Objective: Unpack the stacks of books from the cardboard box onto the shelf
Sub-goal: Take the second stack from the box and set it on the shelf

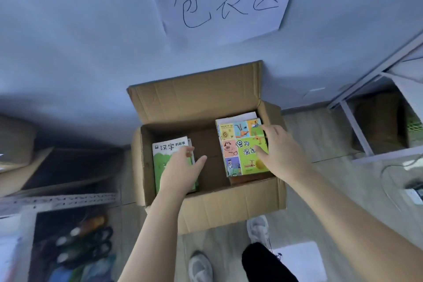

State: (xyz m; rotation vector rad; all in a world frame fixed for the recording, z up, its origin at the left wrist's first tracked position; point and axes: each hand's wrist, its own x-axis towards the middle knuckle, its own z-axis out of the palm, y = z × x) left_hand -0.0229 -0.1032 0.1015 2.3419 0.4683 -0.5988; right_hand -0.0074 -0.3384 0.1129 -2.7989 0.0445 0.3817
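1. Books, two stacks, in box [229,204] on floor. Left hand [180,171], fingers straight, rests on green stack [160,162]; right hand [279,151], fingers spread, lies on taller colourful stack [235,146].
2. Step judged: reaching in, nothing gripped. Next: curl fingers under stack edges, lift level.
3. Covers glossy, thin paperbacks; shelf [357,130] to right.

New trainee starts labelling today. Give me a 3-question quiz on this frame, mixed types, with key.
1. True or false: the cardboard box stands on a table.
2. How many book stacks are in the box?
3. The right hand lies on: A) colourful-cover stack B) green-cover stack C) box flap.

Key: 1 false, it stands on the floor. 2 two. 3 A; the left hand is over the green-cover stack.
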